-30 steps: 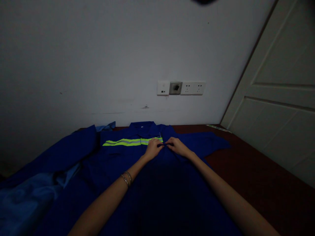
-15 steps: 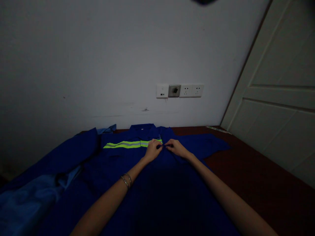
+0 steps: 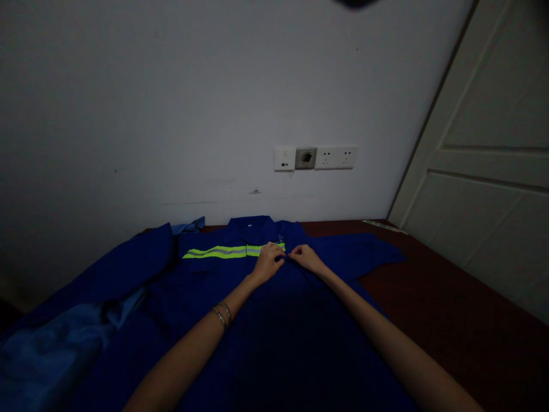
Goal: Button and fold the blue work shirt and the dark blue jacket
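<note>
A dark blue work jacket (image 3: 218, 286) lies spread out, its collar towards the wall and a yellow-green reflective stripe (image 3: 218, 252) across the chest. My left hand (image 3: 269, 261) is closed in a pinch on the jacket's cloth, just below the stripe's right end. Close beside it, my right hand (image 3: 305, 257) pinches the same bit of cloth between thumb and fingers. Whether a small part such as a button sits between the fingertips is too dark to make out. Two bracelets (image 3: 223, 313) circle my left wrist.
Lighter blue cloth (image 3: 55, 349) lies crumpled at the left. Under the jacket is a dark red-brown wooden surface (image 3: 429, 297), which meets a wall with sockets (image 3: 334, 158). A pale panelled door (image 3: 484, 166) stands at the right, near a thin strip (image 3: 384, 226).
The view has shifted very slightly. My fingers have moved a little at the pinched cloth; both hands stay at the same place on the jacket.
</note>
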{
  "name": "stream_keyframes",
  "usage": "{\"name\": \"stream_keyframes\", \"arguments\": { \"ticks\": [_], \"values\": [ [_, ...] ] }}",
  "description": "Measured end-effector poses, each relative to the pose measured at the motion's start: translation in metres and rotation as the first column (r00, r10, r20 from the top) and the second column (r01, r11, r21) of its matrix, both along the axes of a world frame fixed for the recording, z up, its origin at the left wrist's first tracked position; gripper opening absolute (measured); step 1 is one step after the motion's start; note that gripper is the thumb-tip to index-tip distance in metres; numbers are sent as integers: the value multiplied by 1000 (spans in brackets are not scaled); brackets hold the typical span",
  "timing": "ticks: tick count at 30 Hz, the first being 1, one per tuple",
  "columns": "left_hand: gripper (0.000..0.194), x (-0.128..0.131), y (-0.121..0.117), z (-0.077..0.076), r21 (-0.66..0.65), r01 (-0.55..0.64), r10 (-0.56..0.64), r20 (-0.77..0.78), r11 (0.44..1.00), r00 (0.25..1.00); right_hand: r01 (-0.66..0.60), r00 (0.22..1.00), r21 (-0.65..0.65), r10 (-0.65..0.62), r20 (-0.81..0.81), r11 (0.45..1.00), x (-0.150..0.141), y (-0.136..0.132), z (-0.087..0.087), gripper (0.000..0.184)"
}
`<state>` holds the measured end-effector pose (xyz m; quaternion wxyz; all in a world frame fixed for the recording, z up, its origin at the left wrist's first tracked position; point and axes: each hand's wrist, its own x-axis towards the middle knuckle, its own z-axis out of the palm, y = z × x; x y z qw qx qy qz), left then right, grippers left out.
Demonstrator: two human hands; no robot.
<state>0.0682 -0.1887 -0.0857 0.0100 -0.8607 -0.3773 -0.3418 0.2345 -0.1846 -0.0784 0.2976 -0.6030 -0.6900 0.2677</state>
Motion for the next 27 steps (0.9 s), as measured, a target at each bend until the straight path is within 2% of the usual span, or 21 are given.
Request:
{"name": "stream_keyframes", "arguments": {
  "ticks": [8, 14, 21, 27],
  "values": [
    [7, -9, -4, 7, 104, 111, -81, -261, 988, 962, 5, 995, 32, -8, 100, 999, -2, -2, -1, 18],
    [8, -11, -2, 7, 159, 166, -102, -348, 973, 932, 41, 985, 43, -47, 166, 998, -3, 0, -1, 19],
    [9, -12, 0, 4, 177, 201, -133, -335, 964, 933, 50, 967, 99, -73, 244, 994, -6, -8, 4, 17],
    [13, -11, 1, 1, 151, 134, -109, -160, 980, 981, -122, 950, 296, 25, 311, 947, 0, -12, 10, 17]
  ]
}}
